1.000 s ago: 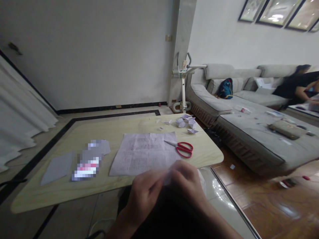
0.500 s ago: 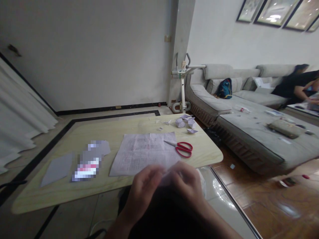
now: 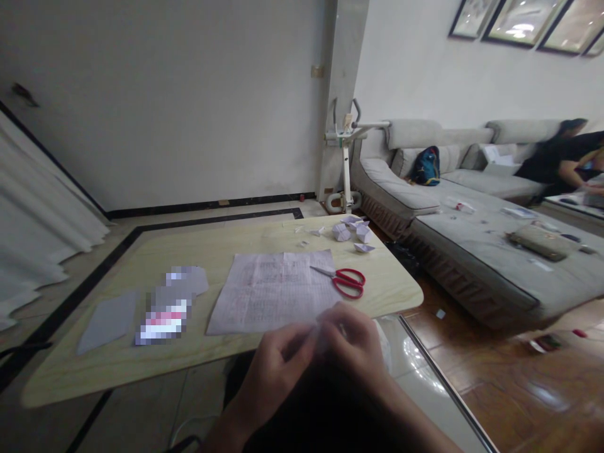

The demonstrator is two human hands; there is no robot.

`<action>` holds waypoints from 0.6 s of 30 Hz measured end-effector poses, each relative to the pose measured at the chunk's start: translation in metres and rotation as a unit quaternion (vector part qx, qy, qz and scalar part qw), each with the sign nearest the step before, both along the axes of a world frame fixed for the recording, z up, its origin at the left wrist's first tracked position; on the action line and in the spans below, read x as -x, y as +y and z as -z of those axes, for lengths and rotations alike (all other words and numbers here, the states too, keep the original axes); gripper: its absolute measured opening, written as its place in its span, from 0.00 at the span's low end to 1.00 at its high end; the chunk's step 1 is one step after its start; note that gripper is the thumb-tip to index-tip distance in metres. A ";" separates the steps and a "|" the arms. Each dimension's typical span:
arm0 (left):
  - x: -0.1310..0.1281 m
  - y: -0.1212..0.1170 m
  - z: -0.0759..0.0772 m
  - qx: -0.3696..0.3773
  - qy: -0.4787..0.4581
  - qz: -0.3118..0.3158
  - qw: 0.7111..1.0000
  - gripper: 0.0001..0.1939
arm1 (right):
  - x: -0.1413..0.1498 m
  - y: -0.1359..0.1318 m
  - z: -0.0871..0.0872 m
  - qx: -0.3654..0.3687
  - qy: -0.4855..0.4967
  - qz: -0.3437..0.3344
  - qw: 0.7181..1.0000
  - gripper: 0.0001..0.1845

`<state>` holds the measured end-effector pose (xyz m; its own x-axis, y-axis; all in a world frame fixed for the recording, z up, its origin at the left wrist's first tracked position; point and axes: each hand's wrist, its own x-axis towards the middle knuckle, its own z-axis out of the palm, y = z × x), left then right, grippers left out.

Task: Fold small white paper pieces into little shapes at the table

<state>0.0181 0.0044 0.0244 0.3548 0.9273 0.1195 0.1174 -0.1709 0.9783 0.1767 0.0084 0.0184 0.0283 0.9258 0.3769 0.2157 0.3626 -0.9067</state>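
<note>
Left hand (image 3: 278, 362): as it meets my right, its fingers curl nearly closed on a small pale piece (image 3: 319, 328), blurred, by the tabletop (image 3: 391, 283) edge.
Right hand (image 3: 356, 343): curled, pinching the same piece.
Scissors (image 3: 334, 275): blades on the creased sheet (image 3: 274, 296).
Folded papers (image 3: 341, 233): far right.

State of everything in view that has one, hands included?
left hand: fingers curled, blurred, grip unclear
right hand: fingers curled, close to the left, grip unclear
printed sheet: unfolded, creased
scissors: lying down, blades look closed, tips over printed sheet
paper boat: folded
backpack: upright
</note>
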 end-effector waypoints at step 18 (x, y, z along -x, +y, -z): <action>0.002 0.002 0.003 0.070 -0.048 0.008 0.996 0.12 | -0.002 0.000 -0.002 -0.013 -0.005 -0.015 1.000 0.05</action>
